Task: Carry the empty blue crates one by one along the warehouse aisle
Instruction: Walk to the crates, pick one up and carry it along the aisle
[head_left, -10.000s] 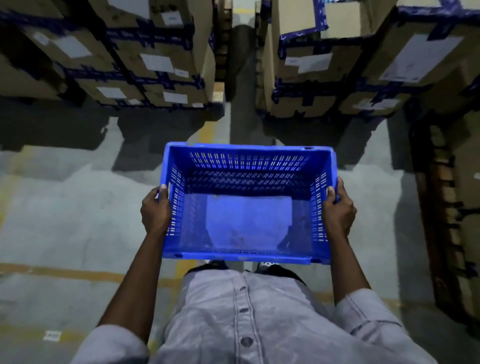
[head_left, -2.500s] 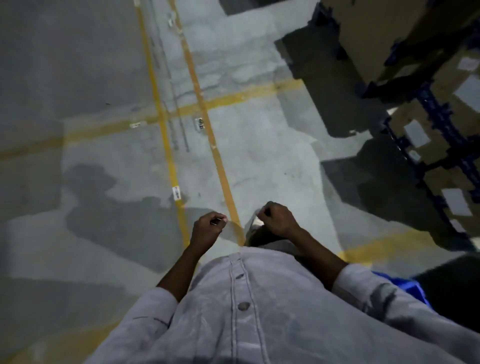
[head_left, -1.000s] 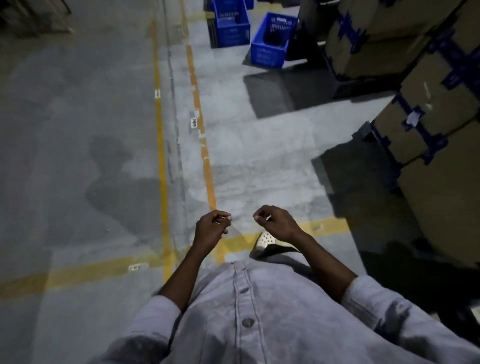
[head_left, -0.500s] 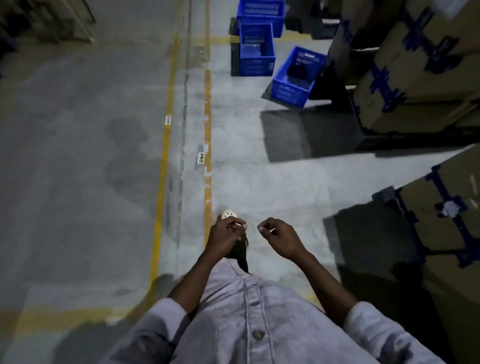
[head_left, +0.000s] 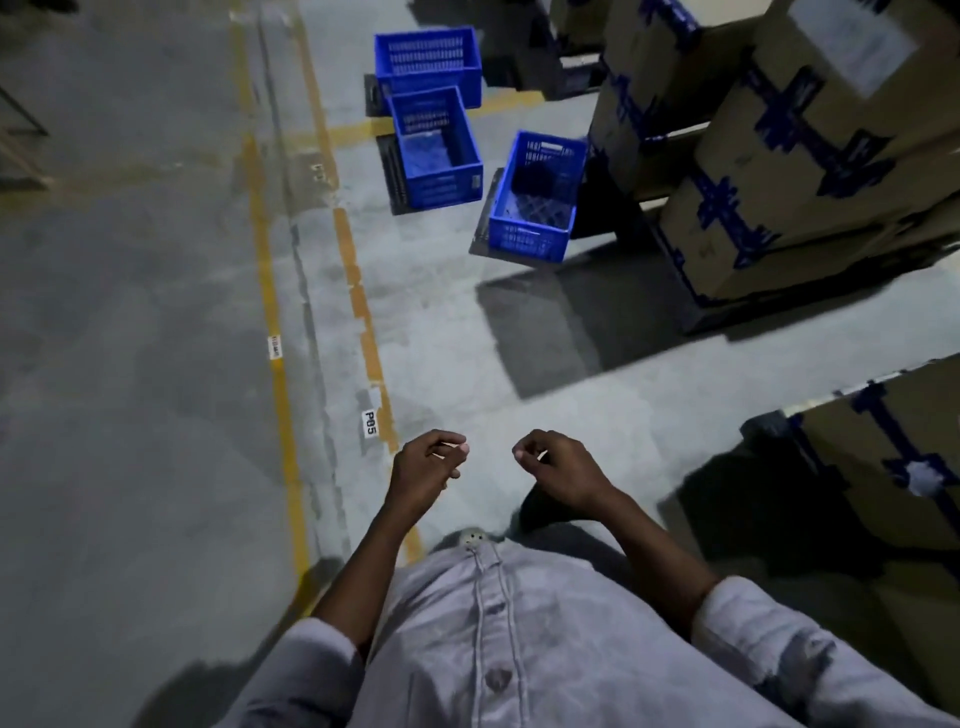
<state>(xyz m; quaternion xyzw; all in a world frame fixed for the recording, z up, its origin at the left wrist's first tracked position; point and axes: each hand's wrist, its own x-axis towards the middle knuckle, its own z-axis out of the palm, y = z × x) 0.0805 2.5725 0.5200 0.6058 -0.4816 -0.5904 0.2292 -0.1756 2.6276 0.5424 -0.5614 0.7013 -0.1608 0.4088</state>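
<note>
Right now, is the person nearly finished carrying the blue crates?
Not nearly. Done: the crate carried earlier is gone from the hands. In hand: nothing; the left hand and right hand are loosely curled and empty. Left: three blue crates wait on the floor ahead, the near crate beside the cardboard boxes, the middle crate and the far crate further on.

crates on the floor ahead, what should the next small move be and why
Probably step forward, bearing slightly right toward the nearest crate, which sits on the floor beside the boxes. The left hand and right hand carry nothing, and the crate looks well beyond arm's reach, so reaching for it now seems premature.
</note>
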